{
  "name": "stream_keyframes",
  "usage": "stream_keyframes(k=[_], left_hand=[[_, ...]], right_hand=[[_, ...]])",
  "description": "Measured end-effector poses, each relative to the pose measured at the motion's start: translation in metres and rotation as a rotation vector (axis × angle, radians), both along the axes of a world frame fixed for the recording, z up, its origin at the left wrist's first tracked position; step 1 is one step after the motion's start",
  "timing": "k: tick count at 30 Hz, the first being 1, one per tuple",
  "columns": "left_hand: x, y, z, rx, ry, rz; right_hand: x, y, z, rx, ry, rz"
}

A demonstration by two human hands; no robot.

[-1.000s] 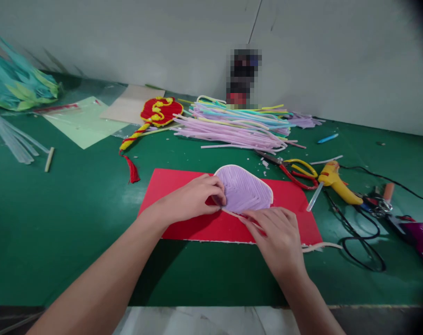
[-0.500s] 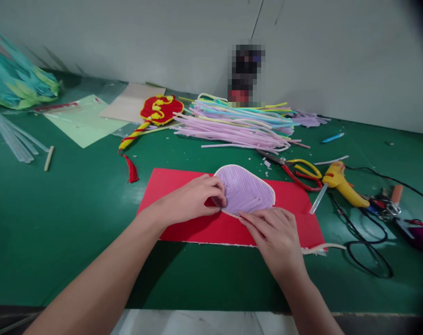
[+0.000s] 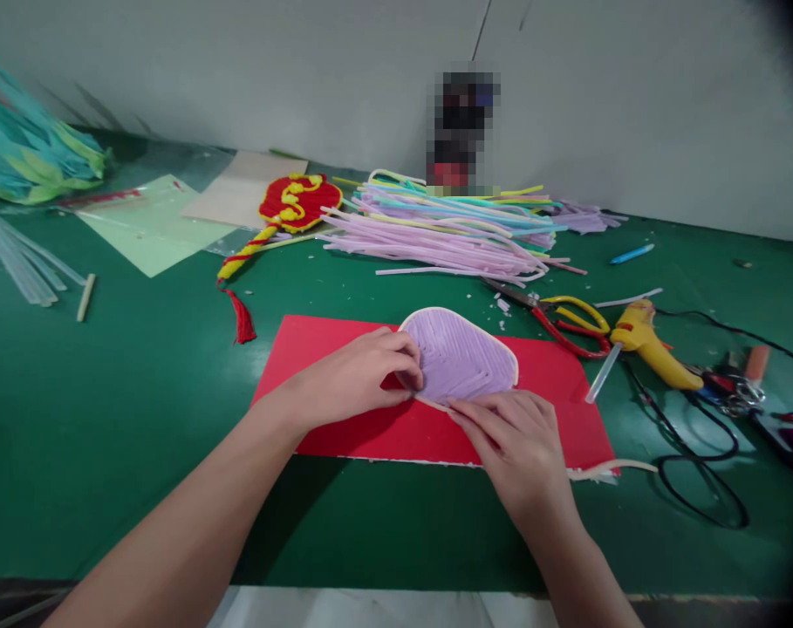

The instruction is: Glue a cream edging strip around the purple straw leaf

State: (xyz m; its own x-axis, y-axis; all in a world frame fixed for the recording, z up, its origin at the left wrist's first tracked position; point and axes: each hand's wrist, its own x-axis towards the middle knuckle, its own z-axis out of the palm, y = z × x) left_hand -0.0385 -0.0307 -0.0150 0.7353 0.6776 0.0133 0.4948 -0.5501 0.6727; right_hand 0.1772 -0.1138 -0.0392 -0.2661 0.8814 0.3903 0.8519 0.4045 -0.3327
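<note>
A purple rounded panel (image 3: 460,353), ridged like rows of pipe cleaners, lies on a red board (image 3: 370,436). A cream pipe cleaner (image 3: 428,400) runs round its rim, and a loose cream tail (image 3: 622,466) comes out beyond my right hand. My left hand (image 3: 383,371) is closed at the panel's lower left edge, fingers curled over the rim. Close beside it, my right hand (image 3: 517,427) pinches the cream pipe cleaner against the lower edge. My right hand covers part of the panel's lower right side.
Scissors (image 3: 570,327) and a yellow glue gun (image 3: 654,344) with its cord lie at the right. Behind the board sits a pile of pastel pipe cleaners (image 3: 435,244). A red and yellow fan with a tassel (image 3: 295,205) lies back left, near clear glue sticks (image 3: 26,257).
The view has shifted slightly, so the things around sit a little differently in the picture. Both hands keep almost the same hold on the panel's edge.
</note>
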Motion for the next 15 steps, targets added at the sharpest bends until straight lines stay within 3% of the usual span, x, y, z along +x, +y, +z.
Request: stream_keyframes(k=[15], left_hand=[[-0.0012, -0.0002, -0.0043, -0.043, -0.010, 0.006]], right_hand=[[0.0012, 0.0008, -0.0023, 0.005, 0.034, -0.004]])
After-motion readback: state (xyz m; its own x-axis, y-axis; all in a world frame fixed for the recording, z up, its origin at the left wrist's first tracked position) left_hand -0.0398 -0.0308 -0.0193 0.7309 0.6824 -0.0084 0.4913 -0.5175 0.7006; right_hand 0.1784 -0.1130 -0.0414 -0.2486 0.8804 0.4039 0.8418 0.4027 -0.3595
